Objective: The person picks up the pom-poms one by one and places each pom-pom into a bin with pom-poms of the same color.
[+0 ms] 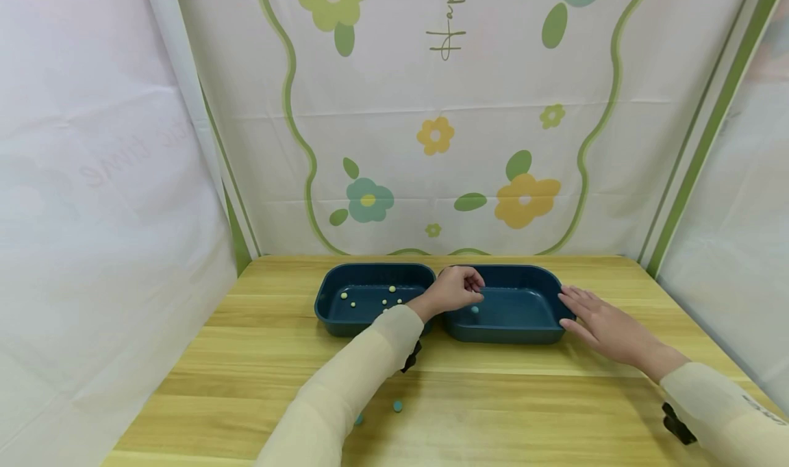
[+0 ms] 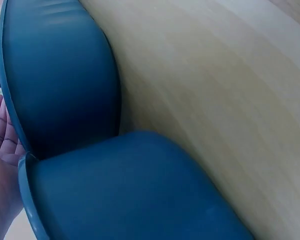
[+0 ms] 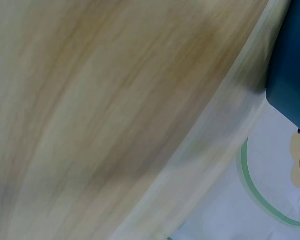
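Observation:
My left hand (image 1: 455, 289) hangs over the left end of the right-hand dark blue tray (image 1: 502, 335), its fingers loosely bent with nothing visible between them. Just below the fingertips is a small teal bead (image 1: 474, 309), apart from the hand; whether it lies on the tray floor or is falling I cannot tell. Straight fingers of my right hand (image 1: 607, 326) rest against this tray's right end. Beneath my left wrist, a second dark blue tray (image 1: 345, 329) holds several small pale yellow beads (image 1: 392, 289); the forearm hides part of it.
Two teal beads lie on the wooden table (image 1: 493, 412) near my left sleeve: one bead (image 1: 397, 406) in full view, another bead (image 1: 358, 419) partly behind the sleeve. The trays stand end to end. A flower-printed cloth (image 1: 382, 111) rises behind the table.

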A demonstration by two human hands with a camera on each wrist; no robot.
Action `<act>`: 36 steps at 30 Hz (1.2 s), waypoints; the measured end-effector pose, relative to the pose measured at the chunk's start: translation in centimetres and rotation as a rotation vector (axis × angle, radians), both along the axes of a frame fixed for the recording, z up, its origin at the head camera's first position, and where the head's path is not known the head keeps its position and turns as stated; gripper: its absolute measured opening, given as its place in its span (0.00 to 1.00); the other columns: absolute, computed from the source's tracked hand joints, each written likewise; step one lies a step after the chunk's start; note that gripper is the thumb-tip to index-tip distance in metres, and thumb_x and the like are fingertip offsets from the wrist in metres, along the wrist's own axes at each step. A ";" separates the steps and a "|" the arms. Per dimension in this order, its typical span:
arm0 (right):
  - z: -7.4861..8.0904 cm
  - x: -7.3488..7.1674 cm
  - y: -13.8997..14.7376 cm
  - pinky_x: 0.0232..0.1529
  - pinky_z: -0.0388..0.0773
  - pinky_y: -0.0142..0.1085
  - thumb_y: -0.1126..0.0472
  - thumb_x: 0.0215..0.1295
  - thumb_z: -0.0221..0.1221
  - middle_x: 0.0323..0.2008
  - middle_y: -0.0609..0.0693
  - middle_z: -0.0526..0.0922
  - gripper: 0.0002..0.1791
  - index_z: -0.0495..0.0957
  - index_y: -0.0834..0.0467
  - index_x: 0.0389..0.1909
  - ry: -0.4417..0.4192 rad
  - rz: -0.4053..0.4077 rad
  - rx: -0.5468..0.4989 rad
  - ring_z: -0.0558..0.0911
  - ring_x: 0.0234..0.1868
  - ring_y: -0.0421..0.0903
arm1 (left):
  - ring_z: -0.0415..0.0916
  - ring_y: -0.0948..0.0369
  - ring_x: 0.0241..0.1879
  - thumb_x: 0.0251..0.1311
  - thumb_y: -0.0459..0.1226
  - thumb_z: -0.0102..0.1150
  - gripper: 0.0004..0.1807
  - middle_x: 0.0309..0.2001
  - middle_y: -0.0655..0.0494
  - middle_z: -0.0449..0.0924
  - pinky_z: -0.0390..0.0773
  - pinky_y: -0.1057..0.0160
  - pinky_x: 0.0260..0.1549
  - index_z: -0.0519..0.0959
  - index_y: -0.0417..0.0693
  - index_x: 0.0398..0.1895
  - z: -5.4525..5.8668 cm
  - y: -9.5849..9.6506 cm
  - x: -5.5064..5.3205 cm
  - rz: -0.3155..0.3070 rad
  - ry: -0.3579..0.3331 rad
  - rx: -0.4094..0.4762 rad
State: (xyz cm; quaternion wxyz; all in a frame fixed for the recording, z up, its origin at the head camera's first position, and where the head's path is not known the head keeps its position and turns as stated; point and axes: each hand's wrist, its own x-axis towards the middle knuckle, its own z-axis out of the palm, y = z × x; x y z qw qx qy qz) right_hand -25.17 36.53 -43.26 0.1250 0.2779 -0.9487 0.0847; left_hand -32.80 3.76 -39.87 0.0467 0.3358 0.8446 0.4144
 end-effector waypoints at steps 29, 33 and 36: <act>0.2 0.0 -0.1 0.72 0.46 0.45 0.49 0.74 0.52 0.68 0.69 0.62 0.33 0.64 0.71 0.67 0.002 0.011 -0.002 0.61 0.67 0.68 | 0.75 0.64 0.33 0.60 0.31 0.64 0.07 0.35 0.58 0.78 0.78 0.69 0.36 0.80 0.44 0.41 3.7 -5.0 1.6 -0.070 0.056 0.024; 0.2 -0.1 0.0 0.72 0.46 0.45 0.49 0.73 0.53 0.68 0.69 0.62 0.33 0.64 0.71 0.67 0.007 0.013 -0.001 0.61 0.67 0.68 | 0.75 0.64 0.33 0.60 0.31 0.64 0.06 0.34 0.59 0.78 0.78 0.69 0.35 0.80 0.45 0.40 3.8 -6.2 2.1 -0.089 0.095 0.021; 0.1 -0.2 0.0 0.72 0.46 0.46 0.49 0.73 0.53 0.68 0.69 0.61 0.33 0.64 0.70 0.67 -0.003 0.006 -0.001 0.60 0.68 0.67 | 0.75 0.65 0.32 0.60 0.30 0.64 0.06 0.34 0.59 0.78 0.78 0.68 0.34 0.80 0.45 0.40 3.8 -7.1 2.6 -0.100 0.106 0.027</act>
